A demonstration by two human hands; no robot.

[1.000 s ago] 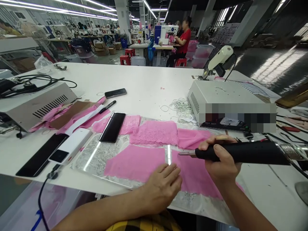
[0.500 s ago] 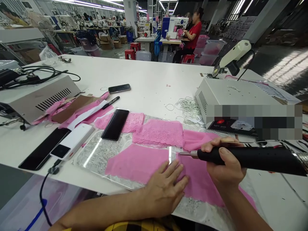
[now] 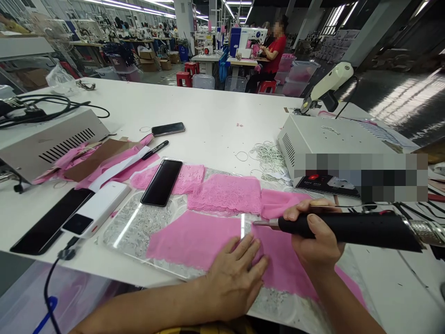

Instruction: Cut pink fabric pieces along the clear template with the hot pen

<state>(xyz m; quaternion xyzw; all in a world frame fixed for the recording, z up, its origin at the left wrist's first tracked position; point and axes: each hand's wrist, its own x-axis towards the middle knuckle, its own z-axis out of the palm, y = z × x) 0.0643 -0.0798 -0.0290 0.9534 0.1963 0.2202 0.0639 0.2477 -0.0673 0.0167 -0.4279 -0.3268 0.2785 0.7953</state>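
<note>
Left hand [image 3: 236, 273]: open and flat, fingers slightly spread, palm down on the pink lace panel [image 3: 283, 264]. It pins the panel to the clear plate [image 3: 134, 227] on the bench [image 3: 215, 120].

Right hand [image 3: 314, 239]: closed around the front of the black hand tool [image 3: 351, 228], just right of the left hand. The metal tip [image 3: 261, 223] lies just beyond the left fingertips, at or barely above the panel edge; contact cannot be told.

A second pink panel [image 3: 193, 239] lies left of the left hand. A smartphone [image 3: 162, 182] sits further out on that side.

Handling, by judgement:
- Lace: very light, limp, stretchy, snags easily and slides on the smooth plate. Best held by flat pressure close beside the tip, not pinched.
- Tool: rigid and elongated, with a cable trailing at the rear. Take it on the black handle near the front; the bare metal end is best avoided.
</note>
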